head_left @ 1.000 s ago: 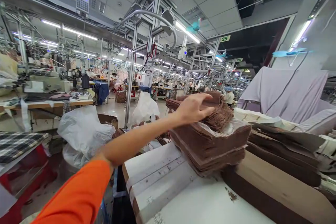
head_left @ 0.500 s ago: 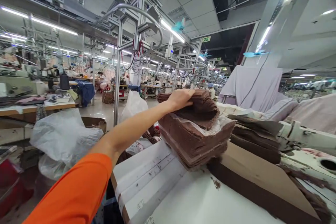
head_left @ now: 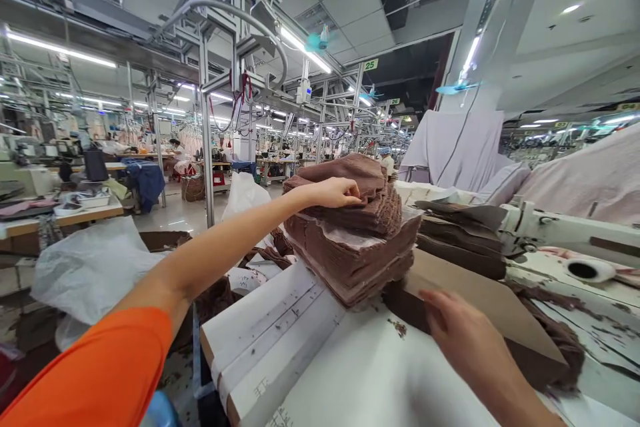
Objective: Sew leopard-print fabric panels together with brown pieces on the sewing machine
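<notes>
A stack of brown fabric pieces (head_left: 350,250) sits on the white table (head_left: 360,373) in front of me. My left hand (head_left: 333,192), on an arm with an orange sleeve, grips the top few brown pieces at the stack's left edge and lifts them slightly. My right hand (head_left: 463,337) reaches in from the lower right, fingers spread, touching a dark brown strip under a tan cardboard sheet (head_left: 480,297) beside the stack.
A white sewing machine (head_left: 565,233) stands at the right with more dark fabric (head_left: 460,233) behind the stack. White plastic bags (head_left: 85,267) and a metal post (head_left: 206,147) are at the left. Other workers sit at distant tables.
My left hand has closed on the top pieces of the stack. My right hand has come into view at the lower right. The view has swung to the right.
</notes>
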The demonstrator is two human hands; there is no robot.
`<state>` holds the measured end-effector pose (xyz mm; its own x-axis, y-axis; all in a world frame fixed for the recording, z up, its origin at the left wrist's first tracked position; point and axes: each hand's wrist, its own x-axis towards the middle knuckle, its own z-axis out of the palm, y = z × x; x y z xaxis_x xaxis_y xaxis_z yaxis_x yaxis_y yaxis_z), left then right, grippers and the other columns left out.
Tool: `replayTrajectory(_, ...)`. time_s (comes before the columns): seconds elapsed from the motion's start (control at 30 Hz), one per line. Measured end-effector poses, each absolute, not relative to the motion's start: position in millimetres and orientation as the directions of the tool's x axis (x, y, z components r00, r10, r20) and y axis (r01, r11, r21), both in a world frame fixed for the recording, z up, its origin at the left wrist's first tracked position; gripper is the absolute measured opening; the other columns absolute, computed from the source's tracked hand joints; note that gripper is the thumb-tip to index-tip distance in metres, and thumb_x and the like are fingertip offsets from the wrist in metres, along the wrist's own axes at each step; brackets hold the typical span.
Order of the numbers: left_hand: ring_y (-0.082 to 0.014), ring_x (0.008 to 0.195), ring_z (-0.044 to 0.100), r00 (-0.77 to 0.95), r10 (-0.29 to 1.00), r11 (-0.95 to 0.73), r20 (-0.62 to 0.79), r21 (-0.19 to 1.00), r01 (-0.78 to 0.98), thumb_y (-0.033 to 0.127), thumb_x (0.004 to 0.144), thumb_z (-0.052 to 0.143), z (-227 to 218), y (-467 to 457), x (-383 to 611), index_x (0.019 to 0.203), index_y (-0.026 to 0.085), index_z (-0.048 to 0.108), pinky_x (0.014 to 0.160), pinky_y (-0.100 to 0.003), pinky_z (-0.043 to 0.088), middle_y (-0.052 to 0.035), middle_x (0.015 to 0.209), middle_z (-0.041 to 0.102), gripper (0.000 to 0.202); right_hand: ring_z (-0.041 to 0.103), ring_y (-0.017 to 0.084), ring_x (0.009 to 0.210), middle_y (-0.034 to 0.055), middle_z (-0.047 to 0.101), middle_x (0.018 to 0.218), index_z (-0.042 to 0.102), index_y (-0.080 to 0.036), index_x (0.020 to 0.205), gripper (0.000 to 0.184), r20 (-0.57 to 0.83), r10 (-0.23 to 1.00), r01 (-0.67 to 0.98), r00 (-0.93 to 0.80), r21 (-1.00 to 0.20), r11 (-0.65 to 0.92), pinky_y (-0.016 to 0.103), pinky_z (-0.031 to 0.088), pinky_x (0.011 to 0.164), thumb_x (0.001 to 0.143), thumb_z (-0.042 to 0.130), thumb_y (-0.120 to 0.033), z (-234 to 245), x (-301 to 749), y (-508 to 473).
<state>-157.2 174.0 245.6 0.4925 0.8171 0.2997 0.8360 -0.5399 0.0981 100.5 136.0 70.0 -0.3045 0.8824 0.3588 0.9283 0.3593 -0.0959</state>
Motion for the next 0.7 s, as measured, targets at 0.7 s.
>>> replayTrajectory(0.7,-0.0197,0.102,0.056,0.356,0.762,-0.500,0.541,0.141,0.855,0.036,0.088,0.050,238,184,-147,0.114,0.013,0.053,0.088,-0.043,0.048,-0.0088,0.113,0.057,0.034,0.052,0.020,0.097,0.0074,0.052,0.108,0.055,-0.014,0.105,0.023,0.366,0.929,0.759,0.055,-0.620,0.199,0.039,0.047,0.084,0.094,0.056,-0.034,41,72,198)
